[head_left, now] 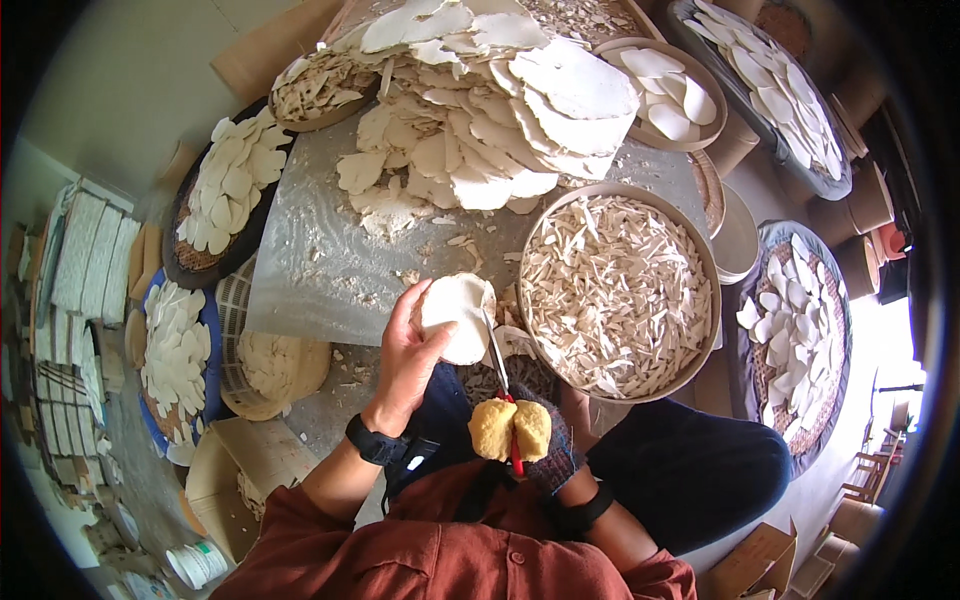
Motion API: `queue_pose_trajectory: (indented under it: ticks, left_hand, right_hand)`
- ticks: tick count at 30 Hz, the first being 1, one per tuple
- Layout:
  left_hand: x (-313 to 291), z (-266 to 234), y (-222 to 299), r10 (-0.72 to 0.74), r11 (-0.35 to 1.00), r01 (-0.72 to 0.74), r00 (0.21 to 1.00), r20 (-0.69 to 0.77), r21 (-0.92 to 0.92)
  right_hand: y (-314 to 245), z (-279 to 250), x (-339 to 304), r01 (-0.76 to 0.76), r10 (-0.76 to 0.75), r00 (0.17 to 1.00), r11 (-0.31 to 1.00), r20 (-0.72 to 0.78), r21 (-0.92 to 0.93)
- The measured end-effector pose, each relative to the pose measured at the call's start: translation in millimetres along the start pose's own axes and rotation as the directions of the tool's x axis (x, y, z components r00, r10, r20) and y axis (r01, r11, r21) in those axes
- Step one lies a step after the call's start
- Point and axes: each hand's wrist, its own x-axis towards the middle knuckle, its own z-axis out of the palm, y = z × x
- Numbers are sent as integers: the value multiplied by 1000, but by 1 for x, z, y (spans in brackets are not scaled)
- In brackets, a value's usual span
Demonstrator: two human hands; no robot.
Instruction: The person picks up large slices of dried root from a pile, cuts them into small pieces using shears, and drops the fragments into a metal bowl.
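My left hand (408, 350) grips a thin, pale, roundish dried slice (456, 320), with the thumb lying on its face. In my right hand (556, 440), which wears a dark knitted glove, are scissors (497, 362) with red handles wrapped in thick yellow foam (492, 430). Their blades point away from me and meet the right edge of the slice. Just right of them stands a round shallow container (712, 300) full of narrow pale offcuts (615, 290). Beyond my hands, a large heap of similar, bigger, rough-edged slices (480, 120) lies on a grey board (310, 240).
Trays of pale slices stand at left (225, 185), lower left (175, 345), far right (770, 90) and right (795, 335). A round tray (712, 85) sits behind the offcuts. Left of my arm are a plastic basket (233, 310) and a cardboard box (235, 470). Crumbs litter the board.
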Motion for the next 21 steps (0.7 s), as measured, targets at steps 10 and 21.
queue_pose_trajectory:
  ticks: [10, 21]
  left_hand:
    - [-3, 0, 13, 8, 994, -22, 990, 138, 106]
    - [-20, 13, 5, -107, 990, 85, 974, 200, 114]
  right_hand:
    - [-14, -16, 1, -328, 233, 944, 731, 233, 599]
    - [1, -7, 0, -257, 238, 966, 910, 99, 326]
